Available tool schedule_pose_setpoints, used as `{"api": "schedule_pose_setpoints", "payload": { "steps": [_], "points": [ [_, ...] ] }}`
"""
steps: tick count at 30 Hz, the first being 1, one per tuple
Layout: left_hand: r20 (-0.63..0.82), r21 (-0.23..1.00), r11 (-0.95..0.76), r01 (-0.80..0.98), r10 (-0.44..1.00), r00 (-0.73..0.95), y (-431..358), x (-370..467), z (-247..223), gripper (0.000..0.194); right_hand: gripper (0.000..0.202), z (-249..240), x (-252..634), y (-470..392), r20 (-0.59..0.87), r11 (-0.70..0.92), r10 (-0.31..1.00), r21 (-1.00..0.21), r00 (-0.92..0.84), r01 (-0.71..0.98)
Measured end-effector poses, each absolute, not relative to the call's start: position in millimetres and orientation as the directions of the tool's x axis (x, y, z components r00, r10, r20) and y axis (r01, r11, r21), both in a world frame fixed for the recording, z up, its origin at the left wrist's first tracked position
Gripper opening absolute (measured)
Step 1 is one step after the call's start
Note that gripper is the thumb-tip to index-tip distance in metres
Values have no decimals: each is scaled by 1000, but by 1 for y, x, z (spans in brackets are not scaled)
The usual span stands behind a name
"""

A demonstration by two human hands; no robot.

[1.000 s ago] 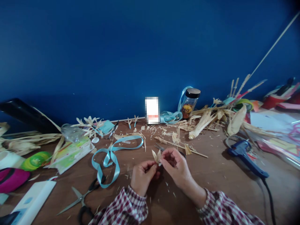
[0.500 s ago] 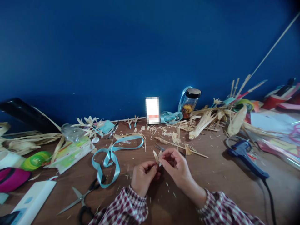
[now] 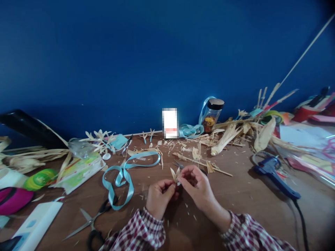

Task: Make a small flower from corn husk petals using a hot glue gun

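Scissors [image 3: 90, 221] lie spread on the table [image 3: 235, 202] near the left sleeve [image 3: 145, 226], one black handle touching or just under a loop of ribbon [image 3: 123, 179]. Just beyond the hands, a stick [image 3: 220, 170] lies slantwise, and a metal tool [image 3: 178, 164] shows only its thin tips — the right hand [image 3: 197, 186] covers most of it. A glue gun [image 3: 273, 174] lies well to the right, its black cord running toward the near edge; a power strip [image 3: 38, 226] sits far left. At the back stand a lidded jar [image 3: 212, 116] and a card [image 3: 170, 123], blurred out.

The petals [image 3: 173, 174] are pale, dry and pointed, spread in a V between the hands, above the table. The left hand [image 3: 161, 195] pinches their base; the right's fingertips close narrowly on their side — its exact hold is hidden. Fibrous, creased husks [image 3: 227, 137] and curly shavings litter the smooth brown wood; the ribbon is satiny and blue.
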State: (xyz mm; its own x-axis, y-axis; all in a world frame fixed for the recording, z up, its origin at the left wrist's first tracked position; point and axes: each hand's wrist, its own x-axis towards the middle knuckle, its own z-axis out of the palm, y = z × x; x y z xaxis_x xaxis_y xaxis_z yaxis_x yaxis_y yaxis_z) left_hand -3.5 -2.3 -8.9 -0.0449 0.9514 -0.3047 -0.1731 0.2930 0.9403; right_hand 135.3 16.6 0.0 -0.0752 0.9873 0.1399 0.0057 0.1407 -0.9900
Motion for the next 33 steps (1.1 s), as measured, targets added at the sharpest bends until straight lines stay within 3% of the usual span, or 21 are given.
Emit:
{"api": "schedule_pose_setpoints", "payload": {
  "steps": [15,33],
  "points": [
    [-285,942,268,-200,956,-64,-2,-5,-14,25,14,2,134,15,145,142,984,-989,-100,-34],
    [-265,946,243,-214,961,-78,-1,-5,-15,24,10,4,134,14,129,134,985,-990,-117,39]
  ]
}}
